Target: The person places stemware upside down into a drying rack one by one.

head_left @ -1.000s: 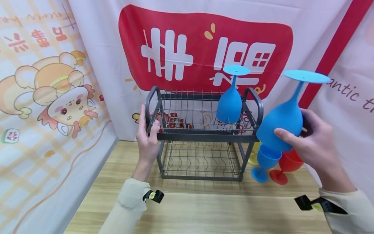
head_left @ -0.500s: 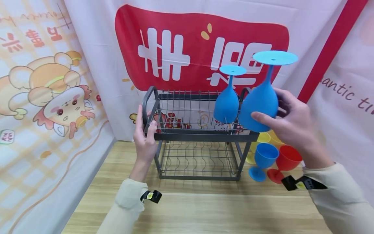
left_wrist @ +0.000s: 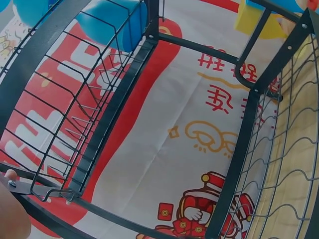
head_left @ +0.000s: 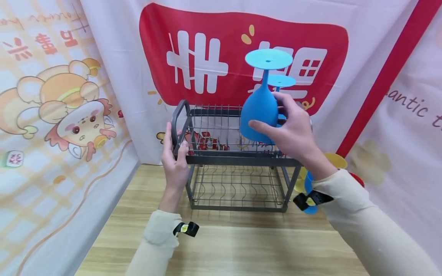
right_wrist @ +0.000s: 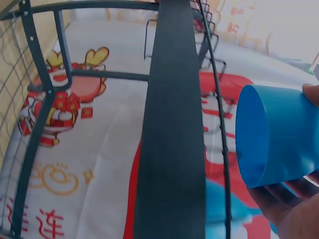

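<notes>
A blue plastic goblet (head_left: 258, 111) is held upside down in my right hand (head_left: 295, 128), thumb on the near side of the bowl and fingers round the back. It is over the upper tier of a dark two-tier dish rack (head_left: 238, 160). In the right wrist view the goblet's open mouth (right_wrist: 251, 137) faces the rack's wires, apart from them. A second inverted blue goblet, its foot (head_left: 286, 81) showing, stands on the upper tier, mostly hidden behind the first and my hand. My left hand (head_left: 175, 166) grips the rack's left upper end, thumb in front.
Right of the rack, on the wooden table (head_left: 241, 249), stand a yellow goblet (head_left: 336, 159), a blue goblet (head_left: 310, 209) and a red goblet (head_left: 357, 178), partly hidden by my right arm. A printed cloth (head_left: 114, 76) hangs behind and at the sides.
My right hand has carried the blue goblet leftward, from right of the rack to above its upper tier, in front of the other goblet. My left hand keeps its place on the rack.
</notes>
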{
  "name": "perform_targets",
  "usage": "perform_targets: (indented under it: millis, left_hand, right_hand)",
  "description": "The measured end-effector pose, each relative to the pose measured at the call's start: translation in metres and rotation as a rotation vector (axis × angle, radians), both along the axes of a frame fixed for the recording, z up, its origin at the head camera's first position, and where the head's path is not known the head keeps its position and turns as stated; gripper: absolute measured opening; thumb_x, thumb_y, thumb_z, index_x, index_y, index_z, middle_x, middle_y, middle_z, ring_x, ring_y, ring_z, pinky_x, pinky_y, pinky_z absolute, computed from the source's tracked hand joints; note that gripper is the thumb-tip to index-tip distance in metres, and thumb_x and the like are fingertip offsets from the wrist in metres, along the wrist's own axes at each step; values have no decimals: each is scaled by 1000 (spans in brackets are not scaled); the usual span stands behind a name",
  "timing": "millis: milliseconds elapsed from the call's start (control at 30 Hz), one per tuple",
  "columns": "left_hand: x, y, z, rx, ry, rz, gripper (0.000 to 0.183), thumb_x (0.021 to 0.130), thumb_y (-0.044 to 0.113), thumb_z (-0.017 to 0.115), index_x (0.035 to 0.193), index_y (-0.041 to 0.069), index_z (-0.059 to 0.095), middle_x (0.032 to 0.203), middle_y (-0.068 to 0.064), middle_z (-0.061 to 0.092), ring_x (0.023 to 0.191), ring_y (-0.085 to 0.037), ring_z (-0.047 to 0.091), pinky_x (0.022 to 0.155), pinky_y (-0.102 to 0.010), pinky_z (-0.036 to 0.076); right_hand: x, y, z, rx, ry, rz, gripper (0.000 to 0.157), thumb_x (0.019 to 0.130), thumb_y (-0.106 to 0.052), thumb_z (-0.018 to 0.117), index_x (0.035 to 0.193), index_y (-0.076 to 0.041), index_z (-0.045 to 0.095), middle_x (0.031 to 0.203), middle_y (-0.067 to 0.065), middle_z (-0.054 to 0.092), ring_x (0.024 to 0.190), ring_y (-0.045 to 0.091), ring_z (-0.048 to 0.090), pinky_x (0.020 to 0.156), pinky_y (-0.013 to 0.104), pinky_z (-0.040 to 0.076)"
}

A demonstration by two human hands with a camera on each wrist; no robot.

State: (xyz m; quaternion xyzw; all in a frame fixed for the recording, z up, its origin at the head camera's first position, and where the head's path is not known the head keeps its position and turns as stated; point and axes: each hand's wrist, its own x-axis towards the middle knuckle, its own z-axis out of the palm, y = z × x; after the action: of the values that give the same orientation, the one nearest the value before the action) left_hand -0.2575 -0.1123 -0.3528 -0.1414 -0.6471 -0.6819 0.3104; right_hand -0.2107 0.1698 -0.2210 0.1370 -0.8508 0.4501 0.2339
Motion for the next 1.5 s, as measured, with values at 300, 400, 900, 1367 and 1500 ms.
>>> perform_targets:
  millis: [300,400,900,1367,1500]
  left_hand:
    - [-2,5,2,28,12,-7,66,106,11,49,168,23,31,156,-16,53,125,-20,58,97,-24,53]
    - [-1,5,4,30,12,-2,66,106,10,50,168,22,31,155,-13,54,130,-21,57,99,-23,53]
    - [-3,4,0,38,18,23,66,105,8,49,167,24,33,153,-10,56,129,-21,56,96,-24,52]
    - [-1,3,-1,47,-7,22,66,105,10,51,166,28,34,151,-5,57,140,-30,55,99,-28,52]
    - [-1,4,-1,47,7,19,66,105,9,51,167,22,33,152,-8,58,142,-33,54,98,-27,52]
  right_hand:
    - [-29,-35,-4,-46,-66,29,83,90,-48,82,157,-19,41,157,6,55,140,34,56,111,60,54]
    - [-38,-46,-4,-24,-85,25,84,91,-49,80,158,-19,39,157,5,54,141,34,56,111,60,54]
    - [-59,-63,-17,97,-208,-29,88,92,-49,79,162,-18,35,158,7,53,139,36,56,109,62,54]
    - [-63,-64,-20,136,-345,-88,89,91,-51,80,160,-17,34,154,9,55,133,36,58,107,63,55]
    - [-63,-63,-19,132,-378,-125,91,91,-53,79,159,-16,33,153,10,56,133,37,59,108,63,55]
